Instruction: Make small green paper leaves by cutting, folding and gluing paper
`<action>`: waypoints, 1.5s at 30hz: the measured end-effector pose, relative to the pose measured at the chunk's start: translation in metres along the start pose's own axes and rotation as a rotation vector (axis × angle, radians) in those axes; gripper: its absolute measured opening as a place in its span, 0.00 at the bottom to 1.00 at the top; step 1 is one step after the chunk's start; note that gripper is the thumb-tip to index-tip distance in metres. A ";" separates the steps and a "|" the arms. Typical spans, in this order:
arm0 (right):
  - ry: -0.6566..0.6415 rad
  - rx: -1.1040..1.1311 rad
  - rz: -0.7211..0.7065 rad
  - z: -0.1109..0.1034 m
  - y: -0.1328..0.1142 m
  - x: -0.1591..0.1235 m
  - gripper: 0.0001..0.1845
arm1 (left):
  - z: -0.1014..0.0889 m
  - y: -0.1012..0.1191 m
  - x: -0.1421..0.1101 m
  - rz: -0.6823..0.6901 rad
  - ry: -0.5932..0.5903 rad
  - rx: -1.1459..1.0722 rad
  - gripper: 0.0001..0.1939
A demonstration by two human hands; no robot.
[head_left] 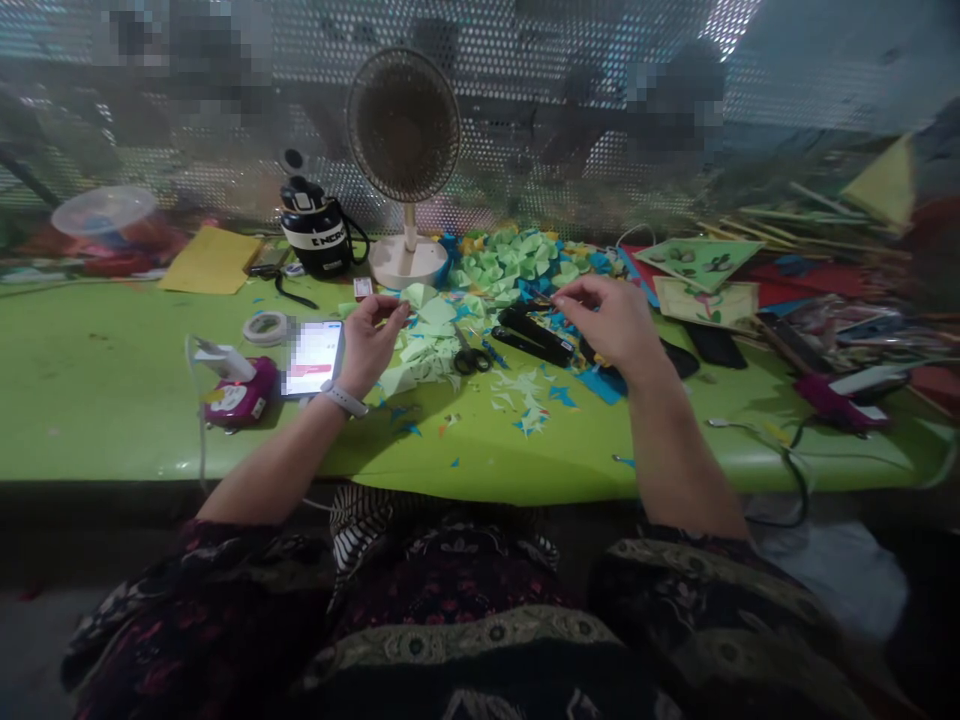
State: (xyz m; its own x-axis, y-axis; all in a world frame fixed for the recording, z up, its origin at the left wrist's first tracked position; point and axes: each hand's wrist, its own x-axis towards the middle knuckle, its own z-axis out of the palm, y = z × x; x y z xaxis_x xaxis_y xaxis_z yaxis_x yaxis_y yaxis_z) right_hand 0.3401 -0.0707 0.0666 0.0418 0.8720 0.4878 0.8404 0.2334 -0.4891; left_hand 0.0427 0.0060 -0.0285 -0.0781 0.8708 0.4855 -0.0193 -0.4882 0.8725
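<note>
My left hand (373, 338) is closed in a pinch at the edge of a pale green paper piece (418, 295). More cut green paper (429, 358) lies just below it, beside black-handled scissors (472, 360). The fingertips of my right hand (604, 315) are pressed together above a black stapler (536, 336); whatever they hold, if anything, is too small to make out. Behind both hands rises a heap of folded light green paper pieces (514, 260) with some blue and yellow ones. Small paper scraps (525, 395) are scattered in front.
A white fan (409, 262) and a black bottle (319, 235) stand at the back. Left of my left hand are a lit phone (312, 358), a tape roll (266, 327) and a purple power adapter (244, 393) with a cable. Decorated paper triangles (701, 262) and another dark phone (716, 346) lie right.
</note>
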 end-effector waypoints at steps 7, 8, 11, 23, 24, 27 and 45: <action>-0.206 0.035 -0.052 0.025 -0.019 0.006 0.07 | 0.000 0.002 0.000 0.008 0.011 0.007 0.11; -0.213 0.029 -0.056 0.026 -0.020 0.007 0.07 | 0.000 0.002 0.000 0.006 0.006 0.006 0.11; -0.214 0.015 -0.048 0.022 -0.017 0.007 0.08 | -0.001 0.002 0.001 0.019 -0.003 -0.002 0.11; -0.594 -0.077 -0.112 0.047 -0.004 -0.019 0.07 | 0.002 0.003 -0.002 0.011 -0.033 0.034 0.07; -0.639 -0.099 -0.147 0.055 -0.006 -0.023 0.08 | 0.002 0.003 -0.003 0.006 -0.042 0.040 0.07; -0.697 -0.166 -0.212 0.073 -0.009 -0.031 0.09 | 0.004 0.002 -0.006 -0.006 -0.067 0.052 0.07; -0.660 0.030 -0.166 0.087 -0.011 -0.036 0.06 | 0.003 -0.005 -0.012 0.053 -0.355 0.339 0.07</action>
State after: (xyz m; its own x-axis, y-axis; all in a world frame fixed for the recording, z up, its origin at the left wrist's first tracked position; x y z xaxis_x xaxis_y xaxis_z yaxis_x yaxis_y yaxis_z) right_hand 0.2819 -0.0673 -0.0086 -0.4326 0.9014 0.0196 0.7915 0.3901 -0.4704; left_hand 0.0465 -0.0019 -0.0389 0.2753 0.8401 0.4674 0.3055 -0.5374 0.7860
